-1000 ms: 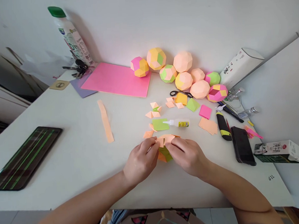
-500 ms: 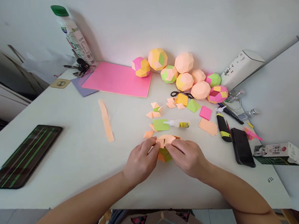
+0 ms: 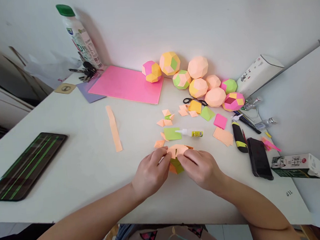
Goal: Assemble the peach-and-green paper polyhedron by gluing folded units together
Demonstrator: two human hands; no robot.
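Both hands meet over a half-built paper ball (image 3: 177, 159) of peach, orange and green facets on the white table (image 3: 78, 166). My left hand (image 3: 150, 173) pinches its left side with curled fingers. My right hand (image 3: 200, 168) is closed on its right side, fingers pressing a peach flap on top. Just beyond lie a small glue bottle (image 3: 190, 133) on its side, a green paper square (image 3: 171, 133) and loose peach paper pieces (image 3: 164, 118).
Several finished paper balls (image 3: 198, 77) line the wall. Pink paper (image 3: 126, 84), a tall bottle (image 3: 80, 38) and keys (image 3: 84, 72) sit at back left. Scissors (image 3: 193, 100), a marker (image 3: 239, 138), a phone (image 3: 258, 157) and a carton (image 3: 296, 164) lie right. A tablet (image 3: 26, 166) lies left, a peach strip (image 3: 114, 128) between.
The hands stay on the paper ball with only slight finger shifts. The view has drifted a little.
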